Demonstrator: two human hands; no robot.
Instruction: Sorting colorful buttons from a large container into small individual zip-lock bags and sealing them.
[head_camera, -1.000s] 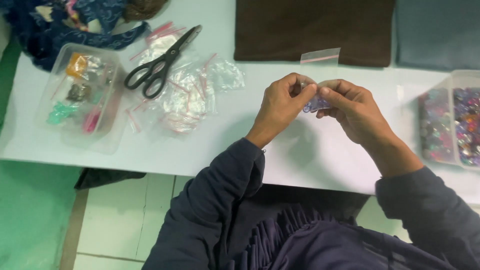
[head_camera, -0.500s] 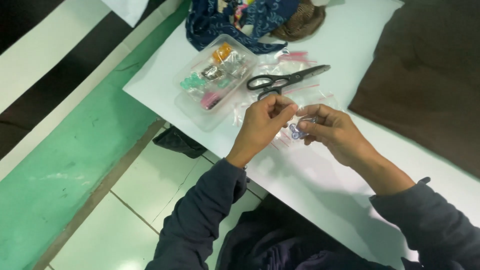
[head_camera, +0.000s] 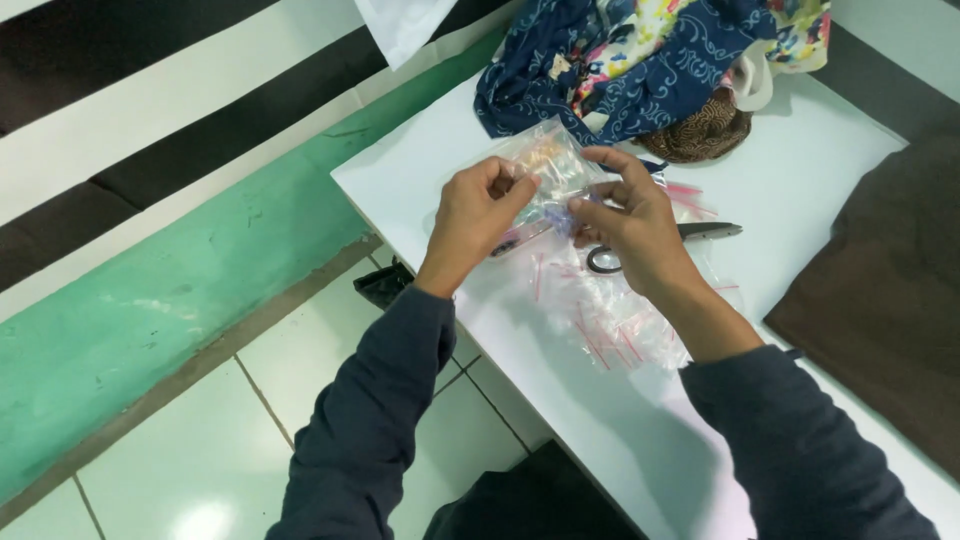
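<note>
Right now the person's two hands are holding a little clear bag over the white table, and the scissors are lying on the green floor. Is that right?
Not quite. The head view shows the scissors lying on the white table, partly hidden behind the right hand, not on the green floor. The rest is right: the left hand and right hand hold a little clear bag over the table.

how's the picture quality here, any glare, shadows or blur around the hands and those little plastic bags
Head view: even overhead light, a bright glare patch on the floor tile. Soft shadows fall under the left hand and right hand onto the white table. The clear bags shine faintly, so their edges are hard to trace. Slight softness overall; the scissors stay readable.
</note>
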